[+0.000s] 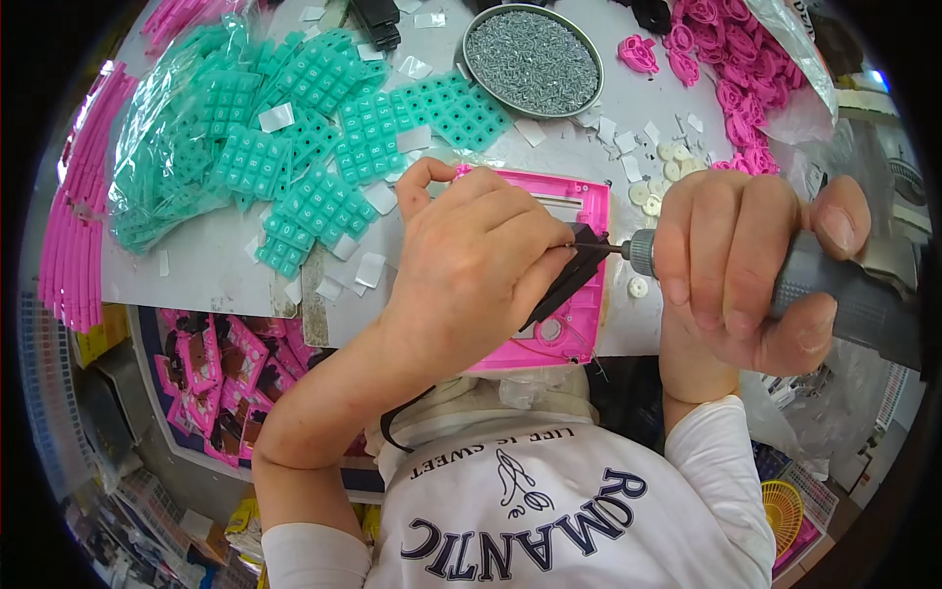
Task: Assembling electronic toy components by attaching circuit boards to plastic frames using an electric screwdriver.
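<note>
My right hand (751,270) is wrapped round a grey electric screwdriver (863,306), held sideways with its bit (613,248) toward the left. At the bit's tip, the thumb and forefinger of my left hand (471,255) are pinched together. Whatever lies between those fingertips is too small to make out. Just below the pinch, a long black plastic piece (567,285) sits tilted across a bright pink plastic housing (589,329). The housing lies at the table's near edge, partly covered by my left hand.
Turquoise number keypads (368,137) are heaped at left, partly in a clear bag. A round tin of screws (532,61) stands at the back. White discs (653,191) and pink parts (741,93) lie to the right. Below the table's left edge is a bin of pink assemblies (231,378).
</note>
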Demonstrator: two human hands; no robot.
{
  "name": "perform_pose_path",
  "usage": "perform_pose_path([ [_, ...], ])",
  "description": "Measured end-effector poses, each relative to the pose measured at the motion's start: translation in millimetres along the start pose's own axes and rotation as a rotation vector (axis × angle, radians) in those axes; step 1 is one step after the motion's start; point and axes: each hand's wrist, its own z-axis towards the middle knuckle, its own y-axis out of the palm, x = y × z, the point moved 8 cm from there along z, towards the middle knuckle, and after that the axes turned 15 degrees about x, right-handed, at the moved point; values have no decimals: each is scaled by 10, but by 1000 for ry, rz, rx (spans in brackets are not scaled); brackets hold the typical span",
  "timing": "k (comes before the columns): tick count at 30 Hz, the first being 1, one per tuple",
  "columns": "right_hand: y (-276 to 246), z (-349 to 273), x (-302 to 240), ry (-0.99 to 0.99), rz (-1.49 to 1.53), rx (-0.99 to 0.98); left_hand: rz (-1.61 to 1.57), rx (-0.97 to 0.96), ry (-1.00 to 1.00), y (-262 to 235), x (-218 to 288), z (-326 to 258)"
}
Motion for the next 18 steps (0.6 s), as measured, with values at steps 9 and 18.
perform_pose_path([
  [9,7,-66,8,-3,-17,13,51,-30,-5,1,43,3],
  [18,-457,-213,-161,-255,-557,581,226,-313,-32,-80,88,-442],
])
